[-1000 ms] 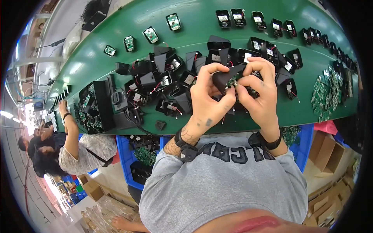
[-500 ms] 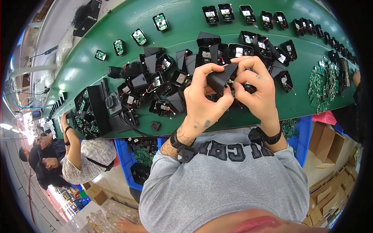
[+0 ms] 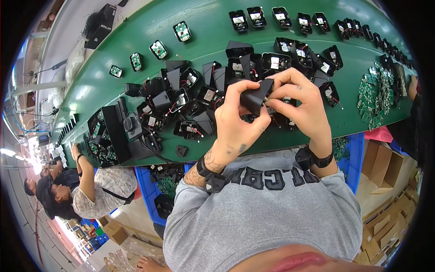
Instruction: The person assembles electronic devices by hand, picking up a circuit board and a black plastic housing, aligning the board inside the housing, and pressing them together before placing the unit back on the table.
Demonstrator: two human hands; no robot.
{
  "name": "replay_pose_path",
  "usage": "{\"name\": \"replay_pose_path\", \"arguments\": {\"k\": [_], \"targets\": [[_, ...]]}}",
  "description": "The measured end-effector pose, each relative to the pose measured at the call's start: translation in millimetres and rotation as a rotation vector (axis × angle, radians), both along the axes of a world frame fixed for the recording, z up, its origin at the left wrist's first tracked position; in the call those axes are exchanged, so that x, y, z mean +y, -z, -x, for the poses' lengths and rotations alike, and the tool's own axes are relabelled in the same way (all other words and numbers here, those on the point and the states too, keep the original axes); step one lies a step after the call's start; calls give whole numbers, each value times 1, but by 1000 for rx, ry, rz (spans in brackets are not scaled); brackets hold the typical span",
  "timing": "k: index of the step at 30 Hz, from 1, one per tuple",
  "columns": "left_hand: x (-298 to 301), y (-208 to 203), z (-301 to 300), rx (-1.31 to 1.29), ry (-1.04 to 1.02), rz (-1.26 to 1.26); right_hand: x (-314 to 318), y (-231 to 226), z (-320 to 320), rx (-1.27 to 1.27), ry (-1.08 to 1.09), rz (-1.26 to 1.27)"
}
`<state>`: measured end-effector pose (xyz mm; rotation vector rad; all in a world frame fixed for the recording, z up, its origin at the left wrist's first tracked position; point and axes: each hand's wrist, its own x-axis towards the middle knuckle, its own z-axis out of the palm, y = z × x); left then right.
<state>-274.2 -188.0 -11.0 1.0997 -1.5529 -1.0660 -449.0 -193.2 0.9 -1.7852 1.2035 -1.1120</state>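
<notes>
My left hand [image 3: 235, 115] is closed round a black plastic housing [image 3: 253, 100] with slanted sides, thumb below and fingers over the top. At the housing's open right side, the fingers of my right hand [image 3: 301, 102] are bent inward, their tips pressed together at its edge. Whatever small part they pinch there is hidden by the fingers. Just beyond my hands, on the green bench, lies a pile of similar open black housings [image 3: 208, 95] with red and black wires, several with pale metal blocks inside.
Housings with green boards [image 3: 158, 49] stand far left, and a row of open housings [image 3: 282, 18] runs far right. Bare circuit boards [image 3: 374, 97] are heaped at right. A black box of boards [image 3: 113, 131] stands left, near another person's arm [image 3: 84, 167]. Blue bins [image 3: 149, 195] sit below the edge.
My right hand's fingers have straightened somewhat and shifted at the housing's open side. The housing has turned slightly in my left hand. The whole view has shifted a little.
</notes>
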Motion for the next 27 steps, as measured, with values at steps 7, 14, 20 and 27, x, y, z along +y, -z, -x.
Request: {"name": "replay_pose_path", "arguments": {"k": [7,14,20,27], "targets": [[-4,-7,-3,249,122,-225,-5,-7,9,-1,16,225],[-35,-21,-15,273,437,-690,-8,-15,33,254,-234,594],[-43,-22,-16,233,575,-827,-5,-21,36,383,-239,725],[-29,-24,-6,304,365,-595,5,-15,22,263,-18,359]]}}
